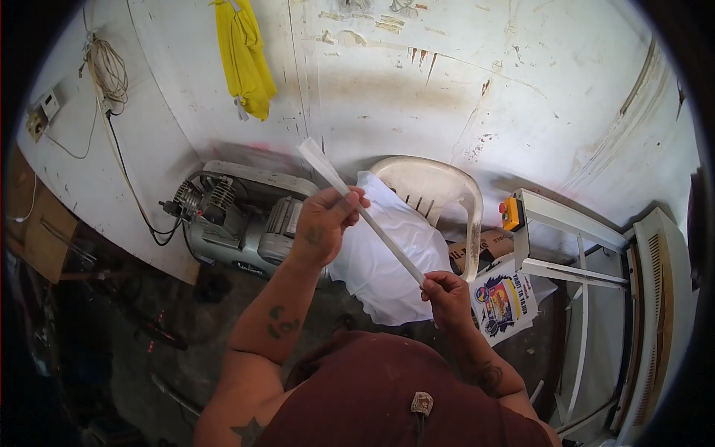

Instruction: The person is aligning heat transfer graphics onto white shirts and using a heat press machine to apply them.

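Note:
A long, narrow white strip, flat and slightly translucent, is stretched on a slant between my hands. What it is made of I cannot tell. My left hand is closed around its upper part, with the wider end sticking out beyond the fingers. My right hand pinches the lower end between thumb and fingers. Just beyond and below the strip, white cloth lies draped over the seat of a beige plastic chair. Neither hand touches the cloth.
At the left stands an air compressor against the wall. To the right are a metal frame with a red-and-yellow switch box, printed sheets and a cardboard box. A yellow garment hangs on the wall, near a coiled cable.

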Motion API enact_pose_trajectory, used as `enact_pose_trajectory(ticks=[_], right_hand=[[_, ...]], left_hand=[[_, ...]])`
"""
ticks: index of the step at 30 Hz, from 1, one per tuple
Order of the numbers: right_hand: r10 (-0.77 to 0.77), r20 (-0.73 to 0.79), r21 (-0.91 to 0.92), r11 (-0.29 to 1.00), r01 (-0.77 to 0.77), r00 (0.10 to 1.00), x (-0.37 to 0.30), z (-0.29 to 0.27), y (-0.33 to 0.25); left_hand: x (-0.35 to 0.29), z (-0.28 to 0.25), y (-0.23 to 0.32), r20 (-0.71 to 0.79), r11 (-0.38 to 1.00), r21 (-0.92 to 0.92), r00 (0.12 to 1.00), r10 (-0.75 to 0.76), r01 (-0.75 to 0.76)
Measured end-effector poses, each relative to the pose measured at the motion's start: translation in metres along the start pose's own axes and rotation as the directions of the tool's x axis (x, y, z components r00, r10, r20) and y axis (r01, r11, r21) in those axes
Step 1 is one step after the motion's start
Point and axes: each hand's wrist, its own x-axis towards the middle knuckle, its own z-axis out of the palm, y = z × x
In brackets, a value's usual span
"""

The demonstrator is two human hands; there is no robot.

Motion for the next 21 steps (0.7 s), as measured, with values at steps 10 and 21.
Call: enact_pose_trajectory(ticks=[10, 21], right_hand=[[0.02, 0.076, 0.062, 0.998, -0.025, 0.997, -0.004, -0.016, 0.008], [0.265, 0.216, -0.216, 0.952, -0.219, 0.94, 0.002, -0.032, 0.006]], left_hand=[[0.008, -0.014, 0.036, -0.171, 0.996, 0.028, 0.981, 0.087, -0.083], [0.008, -0.01, 0.001, -0.013, 0.993, 0.111, 0.999, 0.032, -0.03]])
